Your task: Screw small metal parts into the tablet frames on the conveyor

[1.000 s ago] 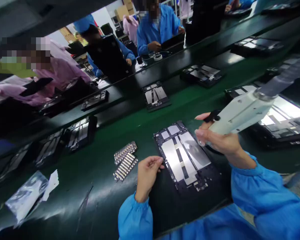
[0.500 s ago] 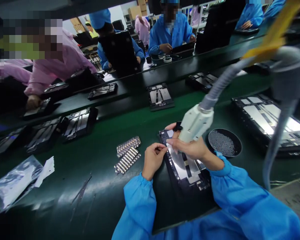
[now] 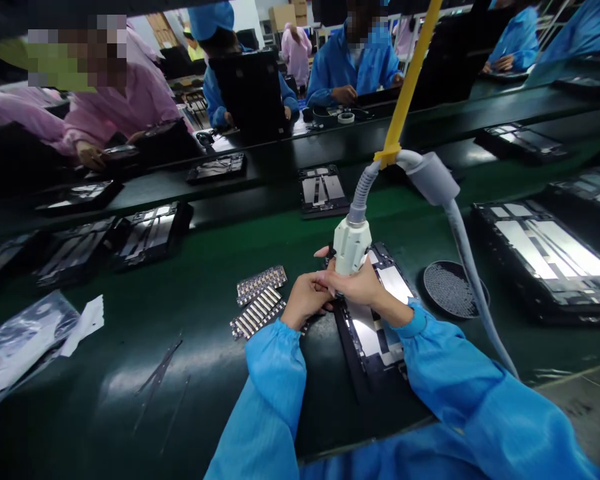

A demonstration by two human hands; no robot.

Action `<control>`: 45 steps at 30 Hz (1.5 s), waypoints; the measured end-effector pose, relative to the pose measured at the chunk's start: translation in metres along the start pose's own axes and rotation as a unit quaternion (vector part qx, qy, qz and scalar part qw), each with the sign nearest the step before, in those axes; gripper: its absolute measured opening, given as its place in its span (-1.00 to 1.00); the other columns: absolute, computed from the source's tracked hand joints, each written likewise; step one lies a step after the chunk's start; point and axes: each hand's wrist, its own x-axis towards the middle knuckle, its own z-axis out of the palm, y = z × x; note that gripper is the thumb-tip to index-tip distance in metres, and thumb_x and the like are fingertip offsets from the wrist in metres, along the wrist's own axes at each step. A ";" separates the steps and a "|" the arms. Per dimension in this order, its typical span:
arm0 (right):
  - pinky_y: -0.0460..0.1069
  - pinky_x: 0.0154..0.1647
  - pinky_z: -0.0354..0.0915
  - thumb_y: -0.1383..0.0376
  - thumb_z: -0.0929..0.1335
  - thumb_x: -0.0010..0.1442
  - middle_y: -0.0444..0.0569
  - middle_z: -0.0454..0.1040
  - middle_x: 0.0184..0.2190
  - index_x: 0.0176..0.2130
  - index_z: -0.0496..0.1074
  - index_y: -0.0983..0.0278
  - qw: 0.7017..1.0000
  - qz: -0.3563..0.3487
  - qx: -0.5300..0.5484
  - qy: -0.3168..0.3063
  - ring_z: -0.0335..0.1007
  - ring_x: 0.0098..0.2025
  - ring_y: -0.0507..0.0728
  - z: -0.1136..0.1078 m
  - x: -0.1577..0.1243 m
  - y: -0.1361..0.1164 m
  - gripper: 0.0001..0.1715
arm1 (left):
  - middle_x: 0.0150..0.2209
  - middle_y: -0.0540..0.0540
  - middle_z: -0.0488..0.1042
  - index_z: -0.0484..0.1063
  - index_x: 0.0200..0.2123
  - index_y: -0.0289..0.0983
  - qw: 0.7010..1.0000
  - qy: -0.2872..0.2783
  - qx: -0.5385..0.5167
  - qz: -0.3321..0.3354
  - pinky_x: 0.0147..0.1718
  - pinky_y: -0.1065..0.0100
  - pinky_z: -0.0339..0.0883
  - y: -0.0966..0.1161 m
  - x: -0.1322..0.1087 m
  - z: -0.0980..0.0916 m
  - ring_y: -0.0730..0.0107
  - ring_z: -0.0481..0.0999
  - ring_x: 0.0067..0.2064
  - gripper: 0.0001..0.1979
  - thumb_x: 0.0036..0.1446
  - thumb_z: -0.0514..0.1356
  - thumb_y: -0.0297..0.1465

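My right hand [image 3: 357, 283] is wrapped round a pale electric screwdriver [image 3: 351, 245], held upright with its corded end up; its tip is hidden behind my fingers. Close against it, my left hand [image 3: 307, 297] has its fingers pinched together at the tool's lower end. Whatever they hold is hidden. Beneath both hands lies an opened tablet [image 3: 367, 333], its silver plates and dark ribbon cables exposed. Two panels of small circuit boards [image 3: 260, 313] lie just left of my left hand. A round dark dish of tiny screws [image 3: 453, 288] sits right of the tablet.
A yellow strap [image 3: 413, 80] holds up the grey cord [image 3: 460, 233]. Opened tablets lie at the left [image 3: 147, 233], ahead [image 3: 323, 190] and at the right [image 3: 545, 247]. A plastic bag [image 3: 27, 340] and thin dark strips [image 3: 159, 368] lie left. Co-workers sit across the bench.
My right hand and the screwdriver have moved left to the tablet's left edge, meeting my left hand. The screwdriver has gone from tilted to nearly upright.
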 end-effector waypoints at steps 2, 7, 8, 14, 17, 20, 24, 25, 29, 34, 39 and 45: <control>-0.01 -0.44 0.34 0.30 0.43 -0.06 -0.26 0.29 -0.71 -0.31 0.42 0.28 1.000 -0.001 -0.003 0.001 0.26 -0.63 0.00 0.000 0.000 0.000 -0.76 | -0.66 0.06 0.42 0.41 -0.45 -0.36 1.000 0.000 -0.001 -0.001 -0.75 0.62 0.18 -0.001 0.000 0.000 0.53 0.44 -0.65 -0.89 -0.11 0.28 -0.59; -0.01 -0.42 0.34 0.26 0.43 -0.06 -0.21 0.32 -0.65 -0.35 0.42 0.27 0.999 -0.013 -0.031 0.010 0.32 -0.56 0.04 0.002 -0.003 0.003 -0.80 | -0.68 0.06 0.40 0.41 -0.48 -0.36 1.000 0.006 -0.005 0.004 -0.75 0.61 0.16 -0.003 0.002 0.003 0.54 0.42 -0.66 -0.92 -0.10 0.27 -0.57; -0.01 -0.42 0.34 0.26 0.43 -0.07 -0.20 0.33 -0.63 -0.34 0.42 0.27 0.999 -0.015 -0.039 0.012 0.34 -0.55 0.05 0.002 -0.004 0.004 -0.77 | -0.67 0.06 0.40 0.41 -0.49 -0.36 1.000 0.007 -0.007 0.007 -0.74 0.60 0.18 -0.002 0.002 0.003 0.54 0.42 -0.66 -0.93 -0.10 0.27 -0.56; -0.06 -0.51 0.28 0.28 0.40 -0.04 -0.20 0.32 -0.64 -0.31 0.42 0.31 0.996 -0.047 -0.074 -0.008 0.27 -0.60 0.01 0.004 -0.008 0.007 -0.77 | -0.58 -0.03 0.48 0.44 -0.51 -0.33 0.999 0.025 -0.014 0.027 -0.56 0.48 0.34 0.000 -0.028 -0.023 0.45 0.50 -0.54 -0.85 -0.03 0.26 -0.35; -0.07 -0.53 0.27 0.29 0.39 -0.01 -0.22 0.30 -0.68 -0.31 0.42 0.31 0.996 -0.046 -0.076 -0.017 0.25 -0.62 0.00 0.004 -0.008 0.008 -0.81 | -0.53 -0.06 0.52 0.48 -0.46 -0.31 0.993 0.107 0.051 0.027 -0.48 0.41 0.35 -0.014 -0.062 -0.047 0.38 0.53 -0.49 -0.82 -0.01 0.23 -0.29; -0.07 -0.54 0.26 0.30 0.40 -0.01 -0.22 0.31 -0.68 -0.30 0.42 0.30 0.996 -0.044 -0.073 -0.006 0.26 -0.62 0.01 0.006 -0.007 0.011 -0.81 | -0.43 -0.11 0.56 0.52 -0.37 -0.29 0.970 0.179 0.162 0.016 -0.38 0.32 0.36 -0.034 -0.095 -0.053 0.26 0.56 -0.40 -0.73 0.05 0.17 -0.20; -0.07 -0.55 0.24 0.31 0.41 -0.01 -0.21 0.31 -0.67 -0.33 0.40 0.29 0.996 -0.045 -0.078 0.005 0.23 -0.62 0.00 0.007 -0.012 0.000 -0.83 | -0.24 -0.20 0.56 0.48 -0.16 -0.30 0.921 0.265 0.284 -0.009 -0.32 0.21 0.35 -0.052 -0.112 -0.028 0.13 0.52 -0.31 -0.52 0.07 0.11 -0.02; -0.06 -0.54 0.24 0.30 0.41 0.01 -0.21 0.30 -0.66 -0.36 0.39 0.28 0.996 -0.048 -0.079 0.004 0.22 -0.62 -0.01 0.004 -0.015 -0.006 -0.86 | -0.20 -0.22 0.54 0.47 -0.15 -0.30 0.908 0.277 0.315 -0.009 -0.32 0.19 0.34 -0.054 -0.111 -0.021 0.10 0.51 -0.29 -0.49 0.07 0.09 0.00; -0.06 -0.50 0.27 0.24 0.44 0.03 -0.24 0.25 -0.67 -0.44 0.36 0.27 0.995 -0.074 -0.072 -0.014 0.19 -0.61 -0.03 -0.028 -0.026 -0.041 -0.80 | -0.22 -0.19 0.52 0.49 -0.25 -0.28 0.907 0.242 0.343 0.026 -0.33 0.17 0.32 -0.060 -0.098 -0.018 0.12 0.47 -0.32 -0.46 0.02 0.07 0.08; -0.06 -0.57 0.28 0.24 0.51 -0.05 -0.28 0.31 -0.68 -0.30 0.37 0.28 0.994 -0.059 -0.048 0.082 0.23 -0.66 -0.03 -0.107 -0.046 -0.055 -0.66 | -0.34 -0.12 0.55 0.50 -0.39 -0.22 0.948 0.163 0.273 0.016 -0.31 0.23 0.35 -0.064 -0.079 -0.034 0.14 0.50 -0.31 -0.46 -0.18 0.19 0.14; -0.04 -0.66 0.24 0.19 0.52 -0.10 -0.28 0.34 -0.77 -0.38 0.34 0.26 0.973 -0.055 -0.025 0.222 0.22 -0.74 -0.01 -0.170 -0.057 -0.023 -0.64 | -0.45 -0.10 0.54 0.52 -0.36 -0.25 0.949 0.188 0.253 -0.017 -0.40 0.24 0.37 -0.054 -0.076 -0.036 0.18 0.49 -0.42 -0.29 -0.43 0.24 0.22; -0.04 -0.66 0.24 0.22 0.52 -0.14 -0.28 0.33 -0.80 -0.41 0.32 0.26 0.963 -0.054 0.004 0.264 0.22 -0.76 -0.01 -0.180 -0.056 -0.006 -0.65 | -0.48 -0.08 0.53 0.54 -0.44 -0.22 0.944 0.159 0.290 0.002 -0.52 0.29 0.35 -0.049 -0.075 -0.041 0.21 0.47 -0.47 -0.35 -0.47 0.29 0.21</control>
